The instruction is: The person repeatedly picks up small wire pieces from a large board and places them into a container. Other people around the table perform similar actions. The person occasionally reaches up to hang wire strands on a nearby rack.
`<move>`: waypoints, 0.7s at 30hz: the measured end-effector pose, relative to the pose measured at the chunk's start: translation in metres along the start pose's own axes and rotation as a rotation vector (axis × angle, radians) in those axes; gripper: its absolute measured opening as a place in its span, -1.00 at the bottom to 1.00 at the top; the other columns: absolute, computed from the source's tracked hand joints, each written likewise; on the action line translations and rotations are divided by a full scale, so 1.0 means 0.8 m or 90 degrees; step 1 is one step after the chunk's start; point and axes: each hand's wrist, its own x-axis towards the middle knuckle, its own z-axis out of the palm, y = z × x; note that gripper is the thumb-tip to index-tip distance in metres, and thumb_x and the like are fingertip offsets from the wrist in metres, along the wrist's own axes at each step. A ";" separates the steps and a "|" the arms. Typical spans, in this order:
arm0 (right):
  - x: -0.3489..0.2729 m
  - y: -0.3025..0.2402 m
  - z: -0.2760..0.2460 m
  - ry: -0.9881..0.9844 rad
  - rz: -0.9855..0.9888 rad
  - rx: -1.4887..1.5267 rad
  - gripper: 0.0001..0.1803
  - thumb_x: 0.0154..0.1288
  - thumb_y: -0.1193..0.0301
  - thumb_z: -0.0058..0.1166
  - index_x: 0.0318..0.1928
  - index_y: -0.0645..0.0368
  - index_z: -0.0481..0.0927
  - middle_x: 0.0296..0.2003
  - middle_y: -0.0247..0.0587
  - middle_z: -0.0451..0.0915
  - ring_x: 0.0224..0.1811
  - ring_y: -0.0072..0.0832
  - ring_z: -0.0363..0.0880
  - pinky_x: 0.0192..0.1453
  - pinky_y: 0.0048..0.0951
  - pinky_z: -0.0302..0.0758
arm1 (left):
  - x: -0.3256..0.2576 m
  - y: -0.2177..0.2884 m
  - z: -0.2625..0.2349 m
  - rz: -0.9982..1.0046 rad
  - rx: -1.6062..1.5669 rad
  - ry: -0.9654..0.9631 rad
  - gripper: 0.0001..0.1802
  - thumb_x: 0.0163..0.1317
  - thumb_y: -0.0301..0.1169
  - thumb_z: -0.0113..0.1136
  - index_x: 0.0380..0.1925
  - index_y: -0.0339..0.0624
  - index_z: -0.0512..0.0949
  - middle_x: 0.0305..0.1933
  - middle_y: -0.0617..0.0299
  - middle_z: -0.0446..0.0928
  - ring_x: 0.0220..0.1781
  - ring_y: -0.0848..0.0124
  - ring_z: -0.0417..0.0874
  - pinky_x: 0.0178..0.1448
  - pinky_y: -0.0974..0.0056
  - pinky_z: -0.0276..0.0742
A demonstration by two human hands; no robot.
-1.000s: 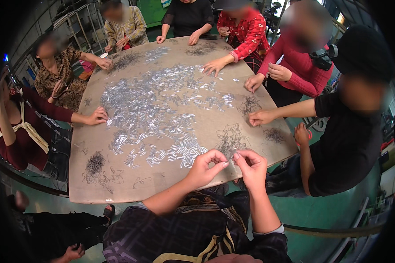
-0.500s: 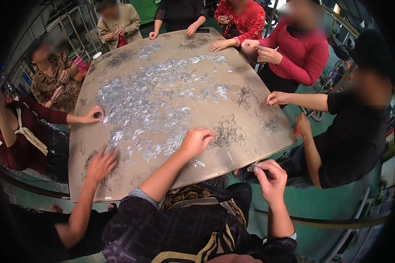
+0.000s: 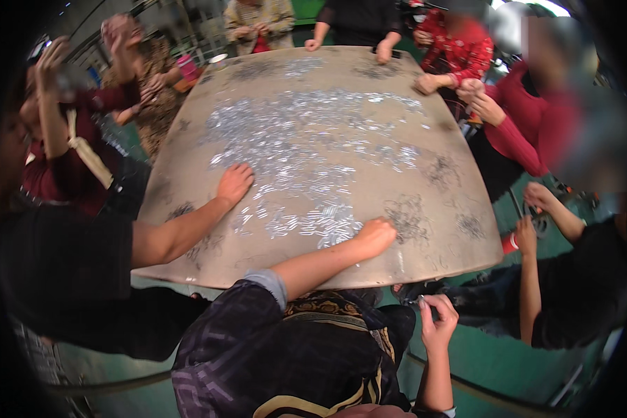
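With the left hand curled into a loose fist on the heap of small shiny metal pieces spread across the table, and the right hand pinching something tiny below the edge, pieces may be swept off, or the neighbour's flat, spread hand bumped.

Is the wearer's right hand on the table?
No: the right hand is held below the table edge, off the tabletop, while the left hand rests by the shiny small metal pieces.
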 end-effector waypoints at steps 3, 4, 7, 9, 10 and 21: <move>-0.009 0.011 0.007 -0.001 -0.014 -0.001 -0.92 0.10 0.71 0.17 -0.36 0.36 0.61 -0.47 -0.13 0.58 -0.47 -0.45 0.54 -0.33 -0.52 0.46 | 0.001 0.013 -0.029 -0.048 -0.085 0.017 -0.90 -0.04 -0.52 0.14 -0.49 -0.29 0.60 -0.28 -0.04 0.58 -0.17 0.03 0.63 -0.12 0.05 0.59; -0.012 0.014 0.008 -0.002 -0.015 -0.003 -0.92 0.10 0.71 0.17 -0.35 0.36 0.61 -0.47 -0.14 0.57 -0.47 -0.45 0.54 -0.33 -0.52 0.46 | -0.001 0.017 -0.040 -0.057 -0.146 0.044 -0.90 -0.03 -0.52 0.15 -0.48 -0.29 0.59 -0.29 -0.05 0.59 -0.18 0.03 0.64 -0.13 0.05 0.59; -0.014 0.020 0.016 -0.017 -0.006 0.009 -0.92 0.10 0.70 0.17 -0.35 0.36 0.61 -0.47 -0.14 0.57 -0.47 -0.45 0.54 -0.33 -0.52 0.45 | -0.007 0.010 -0.056 -0.105 -0.309 0.070 -0.91 0.01 -0.52 0.18 -0.46 -0.29 0.59 -0.33 -0.06 0.62 -0.24 0.07 0.66 -0.18 0.10 0.57; -0.013 0.018 0.020 -0.029 -0.003 0.013 -0.92 0.10 0.70 0.17 -0.35 0.35 0.61 -0.47 -0.13 0.58 -0.47 -0.44 0.54 -0.33 -0.52 0.46 | -0.013 -0.005 -0.050 -0.169 -0.392 0.012 -0.91 0.05 -0.49 0.21 -0.45 -0.30 0.57 -0.38 -0.02 0.64 -0.32 0.17 0.68 -0.23 0.16 0.57; -0.011 0.018 0.022 -0.032 -0.004 0.016 -0.92 0.10 0.70 0.17 -0.35 0.35 0.61 -0.46 -0.13 0.58 -0.47 -0.44 0.54 -0.32 -0.51 0.46 | -0.017 -0.008 -0.053 -0.185 -0.459 -0.015 -0.90 0.08 -0.49 0.22 -0.44 -0.30 0.57 -0.40 0.02 0.65 -0.34 0.25 0.68 -0.25 0.21 0.56; -0.021 0.036 0.041 -0.040 0.040 0.023 -0.89 0.09 0.64 0.24 -0.32 0.32 0.65 -0.47 -0.17 0.59 -0.47 -0.45 0.56 -0.33 -0.50 0.48 | -0.098 0.080 -0.097 -0.111 -0.940 -0.133 -0.93 0.16 -0.55 0.29 -0.36 -0.27 0.58 -0.45 0.33 0.56 -0.47 0.65 0.52 -0.40 0.52 0.39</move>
